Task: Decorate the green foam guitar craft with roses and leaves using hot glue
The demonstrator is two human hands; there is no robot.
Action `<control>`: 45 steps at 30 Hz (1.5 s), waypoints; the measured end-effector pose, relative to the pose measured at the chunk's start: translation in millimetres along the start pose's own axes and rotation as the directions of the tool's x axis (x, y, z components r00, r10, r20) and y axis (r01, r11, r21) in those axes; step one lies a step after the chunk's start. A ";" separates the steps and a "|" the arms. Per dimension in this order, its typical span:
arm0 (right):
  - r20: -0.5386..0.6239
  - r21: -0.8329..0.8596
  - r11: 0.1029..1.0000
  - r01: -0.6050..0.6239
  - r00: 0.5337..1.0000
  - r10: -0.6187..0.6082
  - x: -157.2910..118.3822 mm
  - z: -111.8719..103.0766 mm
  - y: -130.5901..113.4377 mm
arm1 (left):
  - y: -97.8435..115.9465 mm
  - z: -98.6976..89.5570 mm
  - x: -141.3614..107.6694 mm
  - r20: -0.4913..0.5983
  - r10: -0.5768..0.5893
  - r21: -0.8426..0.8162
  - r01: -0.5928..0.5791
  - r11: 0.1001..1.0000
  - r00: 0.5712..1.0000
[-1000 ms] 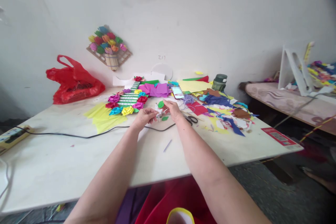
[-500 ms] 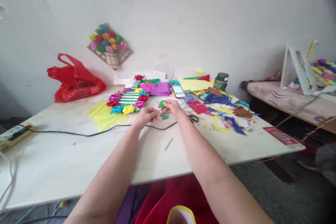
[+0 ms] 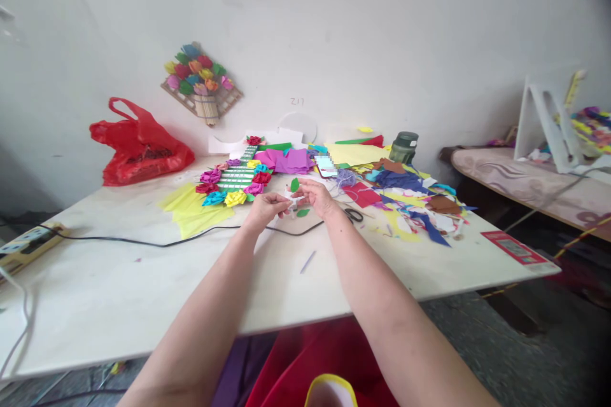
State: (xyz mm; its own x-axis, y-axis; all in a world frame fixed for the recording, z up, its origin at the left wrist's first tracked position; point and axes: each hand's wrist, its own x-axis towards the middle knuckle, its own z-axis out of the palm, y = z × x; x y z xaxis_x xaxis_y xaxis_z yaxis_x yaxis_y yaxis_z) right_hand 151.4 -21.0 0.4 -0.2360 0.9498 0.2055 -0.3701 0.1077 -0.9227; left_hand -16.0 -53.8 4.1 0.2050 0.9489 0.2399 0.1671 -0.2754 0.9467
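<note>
L hand [image 3: 268,208] pinching white pc [image 3: 293,201] left of scissors [image 3: 354,215]; R hand [image 3: 319,200] by green leaf [image 3: 294,185], can't tell its grip from here.

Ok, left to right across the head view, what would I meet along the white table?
Power strip, red plastic bag, left hand, right hand, scissors handles, green container, red-and-white label.
</note>
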 end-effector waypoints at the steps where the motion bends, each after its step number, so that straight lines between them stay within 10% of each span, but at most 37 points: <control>1: -0.026 0.010 1.000 -0.006 1.000 0.006 0.7 -0.2 0.3 | 0.3 0.4 0.1 -0.014 0.004 0.009 -0.004 1.000 1.000; 23: -0.055 -0.082 0.996 -0.024 0.998 0.020 2.5 8.5 4.7 | -5.7 0.6 0.0 0.069 0.014 -0.019 -0.012 1.000 0.998; 33: 0.108 0.051 0.998 0.041 0.993 -0.046 -2.5 7.9 -2.1 | -7.6 -4.4 2.1 0.114 -0.030 -0.197 0.052 0.979 0.993; 45: -0.029 -0.170 0.985 0.033 0.999 -0.039 8.5 -2.3 8.0 | -7.0 -1.7 1.2 0.180 -0.086 -0.220 0.125 0.967 0.980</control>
State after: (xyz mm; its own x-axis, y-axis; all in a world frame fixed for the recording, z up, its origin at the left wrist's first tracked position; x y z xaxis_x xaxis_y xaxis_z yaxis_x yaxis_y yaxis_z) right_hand 148.5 -11.4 -6.0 -0.1953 0.9530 0.2317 -0.2192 0.1879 -0.9574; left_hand -18.6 -50.4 -1.9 0.3597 0.9260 0.1147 -0.0246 -0.1135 0.9932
